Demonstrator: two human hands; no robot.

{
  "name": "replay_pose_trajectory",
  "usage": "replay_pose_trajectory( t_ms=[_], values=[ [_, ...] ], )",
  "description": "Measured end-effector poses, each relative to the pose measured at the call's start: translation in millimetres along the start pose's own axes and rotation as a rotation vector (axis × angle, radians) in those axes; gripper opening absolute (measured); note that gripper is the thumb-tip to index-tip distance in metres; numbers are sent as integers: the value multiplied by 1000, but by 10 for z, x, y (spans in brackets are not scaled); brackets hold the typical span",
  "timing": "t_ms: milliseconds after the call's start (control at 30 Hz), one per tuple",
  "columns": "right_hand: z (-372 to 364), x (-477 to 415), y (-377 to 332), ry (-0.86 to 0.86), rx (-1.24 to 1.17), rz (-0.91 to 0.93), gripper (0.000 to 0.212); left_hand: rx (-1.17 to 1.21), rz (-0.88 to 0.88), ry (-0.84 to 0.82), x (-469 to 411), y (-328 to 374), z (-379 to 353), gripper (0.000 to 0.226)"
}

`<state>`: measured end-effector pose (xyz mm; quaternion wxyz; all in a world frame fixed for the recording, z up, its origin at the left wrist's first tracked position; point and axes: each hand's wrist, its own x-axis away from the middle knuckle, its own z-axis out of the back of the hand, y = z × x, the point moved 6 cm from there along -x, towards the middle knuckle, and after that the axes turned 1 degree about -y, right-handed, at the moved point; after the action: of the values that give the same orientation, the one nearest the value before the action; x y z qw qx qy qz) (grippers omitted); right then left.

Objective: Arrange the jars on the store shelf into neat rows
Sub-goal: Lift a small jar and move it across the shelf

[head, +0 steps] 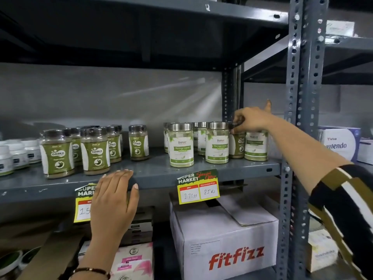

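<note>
On the grey metal shelf (157, 174) stand several green-labelled Gaska jars (94, 152) with dark lids at the left, one of them (138, 142) apart from the group. To the right stand several steel-lidded Moringa jars (181, 145). A stray Gaska jar (237, 145) sits among the Moringa jars at the right end. My right hand (252, 120) grips the lid of that jar from above, one finger sticking up. My left hand (115, 197) rests flat on the shelf's front edge, fingers apart, holding nothing.
Small white bottles (14, 156) fill the shelf's far left. Yellow price tags (198, 187) hang from the shelf edge. A white Fitfizz carton (226, 247) and pink boxes (135, 261) sit below. A perforated upright post (298, 138) stands right of the jars, with boxes (341, 142) beyond.
</note>
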<state>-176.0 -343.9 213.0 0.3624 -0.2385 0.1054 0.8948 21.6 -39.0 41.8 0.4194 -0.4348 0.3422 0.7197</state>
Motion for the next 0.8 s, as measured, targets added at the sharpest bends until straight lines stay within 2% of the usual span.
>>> replay_pose_trajectory(
  t_ms=[167,267,333,467,633,800],
  values=[
    [62,22,21,72,-198,17,24,-4,5,-11,16,2,-7,45],
    [316,48,86,259,-367,-74,41,1,0,-6,9,12,2,43],
    [592,84,94,424,-495,-103,44,3,-4,-4,5,14,4,42],
    [1050,208,-284,621,-625,34,38,-2,-8,-7,9,17,-4,40],
    [1001,202,-1120,505,-820,155,30,-12,0,-19,10,9,13,39],
    [631,135,-1926,394,-835,207,35,-2,25,-49,3,35,20,37]
  ],
)
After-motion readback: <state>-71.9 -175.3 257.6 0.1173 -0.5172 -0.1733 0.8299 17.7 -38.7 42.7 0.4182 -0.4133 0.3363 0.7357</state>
